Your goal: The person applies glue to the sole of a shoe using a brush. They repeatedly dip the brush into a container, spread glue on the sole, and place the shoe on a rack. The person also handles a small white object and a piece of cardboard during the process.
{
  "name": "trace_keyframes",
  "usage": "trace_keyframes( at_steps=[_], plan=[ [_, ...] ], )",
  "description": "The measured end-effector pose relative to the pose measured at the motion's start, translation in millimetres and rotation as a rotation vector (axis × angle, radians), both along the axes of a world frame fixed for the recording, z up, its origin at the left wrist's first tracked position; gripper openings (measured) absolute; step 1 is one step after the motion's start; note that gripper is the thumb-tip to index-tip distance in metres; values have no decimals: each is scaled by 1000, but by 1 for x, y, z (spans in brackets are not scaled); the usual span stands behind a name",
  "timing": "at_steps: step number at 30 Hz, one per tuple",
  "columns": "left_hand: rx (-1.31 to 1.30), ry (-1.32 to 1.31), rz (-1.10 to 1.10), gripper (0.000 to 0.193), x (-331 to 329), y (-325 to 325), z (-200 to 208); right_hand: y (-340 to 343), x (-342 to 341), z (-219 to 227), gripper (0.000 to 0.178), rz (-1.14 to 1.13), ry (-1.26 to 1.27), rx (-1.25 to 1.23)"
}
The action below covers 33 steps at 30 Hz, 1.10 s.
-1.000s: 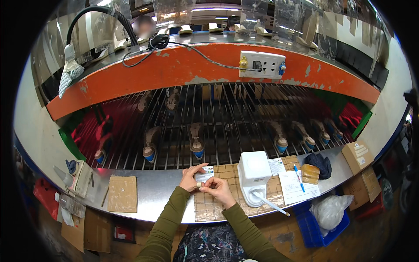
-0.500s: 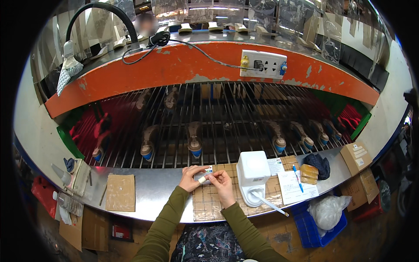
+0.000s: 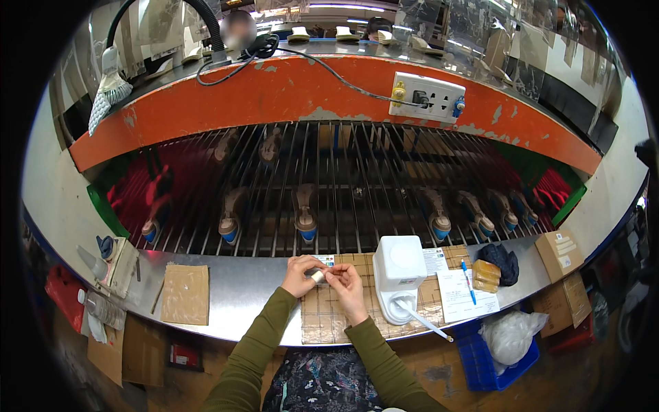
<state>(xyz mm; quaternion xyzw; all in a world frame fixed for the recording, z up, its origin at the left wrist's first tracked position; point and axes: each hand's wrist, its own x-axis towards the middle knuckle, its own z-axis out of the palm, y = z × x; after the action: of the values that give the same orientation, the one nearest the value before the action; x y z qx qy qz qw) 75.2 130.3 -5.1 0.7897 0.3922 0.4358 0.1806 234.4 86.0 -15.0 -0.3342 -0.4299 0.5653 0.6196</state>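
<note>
Both hands meet over the brown cardboard mat (image 3: 322,323) on the metal bench. My left hand (image 3: 300,276) is closed around a small white roll-like piece (image 3: 317,276), whose exact kind I cannot make out. Close against it, my right hand (image 3: 349,287) pinches at the piece's right side with thumb and fingertips. Whatever lies between those fingertips is too small to tell. Just behind the fingers lies a small printed card (image 3: 324,261). To the right of my right hand stands a white container (image 3: 399,264) with a thin white spout.
Beyond the bench, shoe lasts with blue ends (image 3: 307,223) lie on a rack of metal rods (image 3: 350,213) under an orange beam (image 3: 288,86). Rightward are a paper with a blue pen (image 3: 468,283), yellowish blocks (image 3: 487,276) and a dark cloth (image 3: 506,263). A cardboard piece (image 3: 185,295) lies left.
The view has shifted slightly. My hands stay together in nearly the same place, and the white piece is turned a little between them.
</note>
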Motion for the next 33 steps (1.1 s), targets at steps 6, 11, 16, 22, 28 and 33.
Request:
trace_keyframes(
  at_steps=[6, 11, 16, 22, 28, 33],
  plan=[
    [-26, -55, 23, 6, 1, 1, -3, -1, -1, 1, 23, -20, -12, 14],
    [24, 1, 56, 5, 2, -2, -1, 0, 1, -1, 25, -7, -8, -5],
    [73, 27, 109, 4, 3, -4, 5, -1, -1, 0, 27, 19, -153, 47],
    [73, 86, 161, 11, 2, -4, 2, -4, -5, 3, 35, 44, -331, 130],
    [19, 115, 197, 19, 3, -6, 3, -4, -5, 0, 40, 79, -379, 174],
    [31, 117, 308, 14, 5, -5, -7, -7, -8, 5, 44, 90, -410, 205]
  ],
)
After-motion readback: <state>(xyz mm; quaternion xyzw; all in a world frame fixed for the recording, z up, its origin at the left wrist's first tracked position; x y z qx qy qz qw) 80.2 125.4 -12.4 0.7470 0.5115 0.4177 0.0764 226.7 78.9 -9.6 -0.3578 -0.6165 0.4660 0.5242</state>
